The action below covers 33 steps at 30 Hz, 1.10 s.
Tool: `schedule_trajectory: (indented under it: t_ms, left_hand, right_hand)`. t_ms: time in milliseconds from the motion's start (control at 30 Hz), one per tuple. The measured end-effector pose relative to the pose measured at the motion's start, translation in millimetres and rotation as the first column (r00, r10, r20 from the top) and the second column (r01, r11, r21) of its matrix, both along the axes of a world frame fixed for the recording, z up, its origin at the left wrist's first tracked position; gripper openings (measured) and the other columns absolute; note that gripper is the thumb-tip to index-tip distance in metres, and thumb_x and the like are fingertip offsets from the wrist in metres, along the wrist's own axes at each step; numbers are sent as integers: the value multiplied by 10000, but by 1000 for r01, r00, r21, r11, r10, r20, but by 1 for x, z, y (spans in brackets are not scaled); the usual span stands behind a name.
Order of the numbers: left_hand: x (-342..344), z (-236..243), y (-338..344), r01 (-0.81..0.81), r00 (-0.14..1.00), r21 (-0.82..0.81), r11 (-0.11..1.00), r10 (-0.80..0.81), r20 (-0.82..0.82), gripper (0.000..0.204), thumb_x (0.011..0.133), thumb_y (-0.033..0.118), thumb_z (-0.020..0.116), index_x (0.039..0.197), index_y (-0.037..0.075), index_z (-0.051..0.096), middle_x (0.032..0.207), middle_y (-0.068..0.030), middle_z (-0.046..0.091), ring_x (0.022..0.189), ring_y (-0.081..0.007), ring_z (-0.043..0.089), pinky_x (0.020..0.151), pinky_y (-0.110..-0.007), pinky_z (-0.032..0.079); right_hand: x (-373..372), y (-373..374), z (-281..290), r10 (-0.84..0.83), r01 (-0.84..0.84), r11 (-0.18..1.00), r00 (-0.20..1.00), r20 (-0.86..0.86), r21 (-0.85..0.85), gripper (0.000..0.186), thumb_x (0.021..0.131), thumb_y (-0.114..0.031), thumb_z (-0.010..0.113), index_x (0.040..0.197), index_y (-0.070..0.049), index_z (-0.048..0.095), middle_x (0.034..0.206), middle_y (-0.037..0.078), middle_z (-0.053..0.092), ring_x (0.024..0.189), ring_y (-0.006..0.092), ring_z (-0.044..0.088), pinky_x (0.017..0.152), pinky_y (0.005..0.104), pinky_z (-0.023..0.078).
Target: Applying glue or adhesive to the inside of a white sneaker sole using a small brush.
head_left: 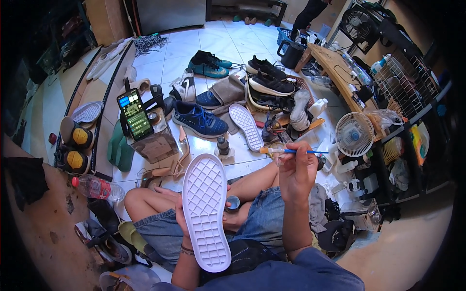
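Observation:
My left hand (180, 216) is wrapped round the edges of a white shoe sole (208, 213), holding it upright over my lap. The side with the raised grid faces me; most of my fingers are hidden behind it. Raised to the right of it, my right hand (297, 174) pinches a paintbrush (291, 151) with a blue handle. Its pale bristles point left, apart from the sole. By my leg, just right of the sole, is a small round container (233, 202). Beyond my legs a second white sole (246, 127) lies among shoes, and a small dark bottle (223, 145) stands nearer.
A navy sneaker (200, 119) and several other shoes spread across the tiled floor ahead. A phone (135, 114) leans on a metal box (156, 143) at left, near a plastic bottle (99, 188). At right are a fan (355, 135) and wooden bench (335, 68). Someone's legs (308, 17) show behind.

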<state>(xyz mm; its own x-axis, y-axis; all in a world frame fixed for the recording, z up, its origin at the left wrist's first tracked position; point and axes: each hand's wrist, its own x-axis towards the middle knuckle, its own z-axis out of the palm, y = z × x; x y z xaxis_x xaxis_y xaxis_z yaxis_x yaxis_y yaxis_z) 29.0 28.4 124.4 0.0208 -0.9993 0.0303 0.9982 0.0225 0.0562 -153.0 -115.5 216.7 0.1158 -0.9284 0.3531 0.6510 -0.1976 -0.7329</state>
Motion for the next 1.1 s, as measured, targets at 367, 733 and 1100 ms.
schedule_trajectory:
  t_ms: [367,733,1100]
  left_hand:
    - [-10,6,0,40,992,-68,997,-48,-114,881,918,625,306,1567,54,137,1487,-368,306,1129,-562,556,756,-597,607]
    - [6,-19,21,2,952,-3,1000,-1,306,861,907,641,302,1558,88,193,1466,-260,412,1153,-496,582,793,-642,586]
    - [-9,8,13,22,997,-126,992,-31,-69,923,916,679,240,1526,-14,254,1254,-417,515,1079,-497,616,847,-546,576]
  right_hand:
    - [3,10,-12,-30,31,999,999,-20,39,234,990,-240,630,996,-7,616,854,80,691,736,131,669,742,318,539]
    - [8,22,-11,28,-28,1000,999,-30,4,262,970,-234,663,965,25,621,943,110,678,787,175,696,782,315,558]
    - [17,24,-14,-307,-34,814,822,-480,-580,167,814,-42,756,971,-31,701,884,84,726,776,205,587,693,309,470]
